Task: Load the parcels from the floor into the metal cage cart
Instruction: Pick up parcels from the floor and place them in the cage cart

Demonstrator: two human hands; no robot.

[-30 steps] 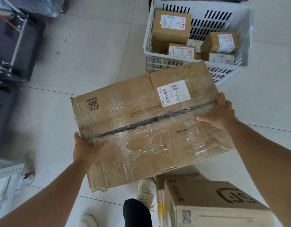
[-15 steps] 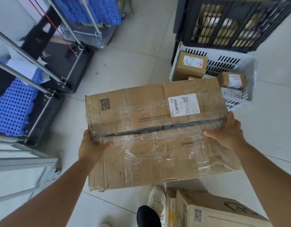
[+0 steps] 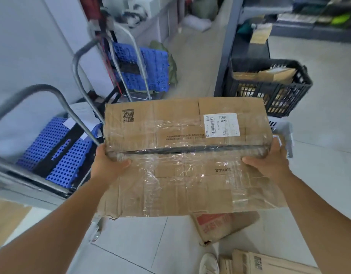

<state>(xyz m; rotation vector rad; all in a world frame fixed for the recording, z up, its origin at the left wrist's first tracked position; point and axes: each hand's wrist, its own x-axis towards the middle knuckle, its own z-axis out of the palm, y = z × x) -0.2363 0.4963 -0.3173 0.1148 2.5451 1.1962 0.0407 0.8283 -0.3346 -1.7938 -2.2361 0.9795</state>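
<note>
Metal cart frames (image 3: 52, 99) w/ blue perforated panels (image 3: 57, 147) stood at far left. Left hand (image 3: 109, 165) gripped the taped cardboard parcel (image 3: 186, 155) at its left end, thumb on top, fingers curled under. Parcel was held in the air above the tiled floor (image 3: 150, 240), label (image 3: 221, 125) facing up. Right hand (image 3: 267, 165) gripped the right end likewise. Black crate (image 3: 269, 86) sat beyond.

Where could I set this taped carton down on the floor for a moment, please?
Bare tile shows below the carton, between the left forearm and the red-printed box. More bare tile lies right of the black crate. The left is crowded with metal cart frames and blue perforated panels.
</note>
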